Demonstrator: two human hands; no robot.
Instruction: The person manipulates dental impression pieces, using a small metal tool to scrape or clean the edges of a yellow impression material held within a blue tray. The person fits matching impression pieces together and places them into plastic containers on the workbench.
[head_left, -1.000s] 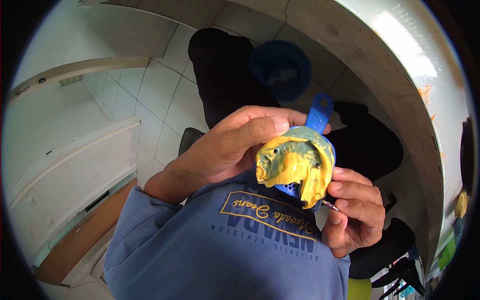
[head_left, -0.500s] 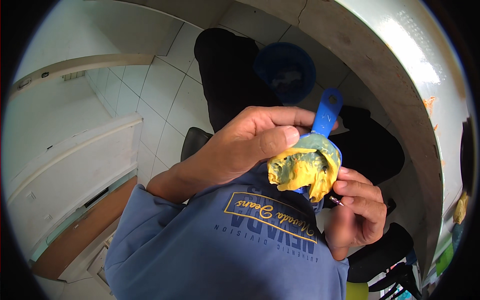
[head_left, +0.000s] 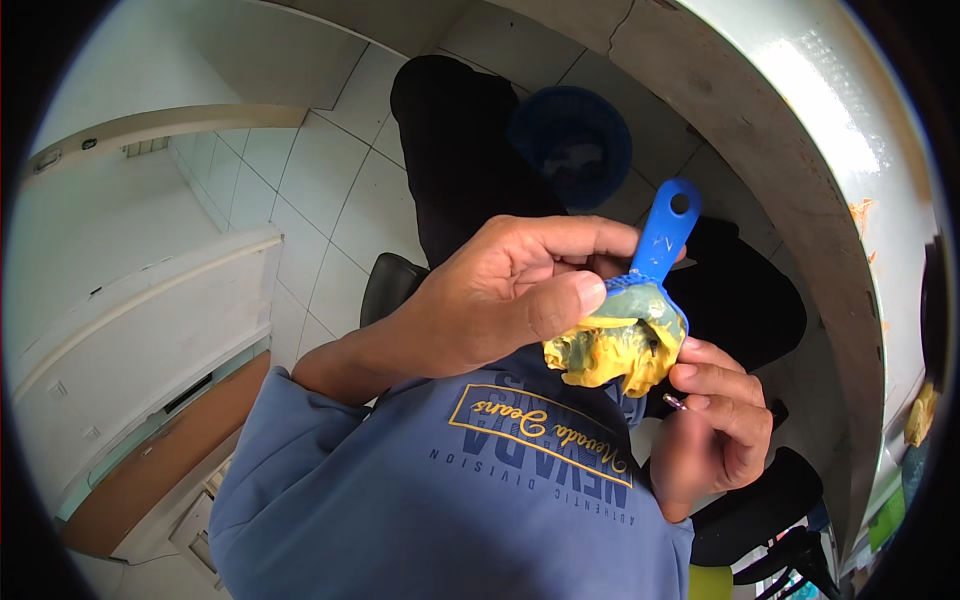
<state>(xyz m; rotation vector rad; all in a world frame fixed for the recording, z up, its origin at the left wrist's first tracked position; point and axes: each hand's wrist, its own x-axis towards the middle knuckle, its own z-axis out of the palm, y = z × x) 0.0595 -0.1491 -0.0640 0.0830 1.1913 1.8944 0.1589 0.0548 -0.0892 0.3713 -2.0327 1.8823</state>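
A blue dental impression tray (head_left: 662,240) is held in front of my chest, its holed handle pointing up and away. Yellow and grey-green impression material (head_left: 605,358) fills its cup, with ragged yellow edges and dark hollows. My left hand (head_left: 505,290) grips the tray, thumb on the near rim and fingers behind the handle. On the other side, my right hand (head_left: 735,410) has its fingertips at the tray's right edge. A small shiny metal piece (head_left: 674,402), pinkish and pin-like, pokes out from between the right fingers; its exact kind is too small to tell.
Beyond my hands a round blue bin (head_left: 610,120) with something pale inside stands on the tiled floor (head_left: 345,190). A curved white counter (head_left: 800,80) with orange-brown scraps runs along the right. Cabinets (head_left: 150,330) line the left, and a black seat (head_left: 390,290) shows by my left arm.
My left hand has tipped the tray, so its handle leans further right and less of the inside of the cup shows. The right hand keeps nearly the same place with the metal piece.
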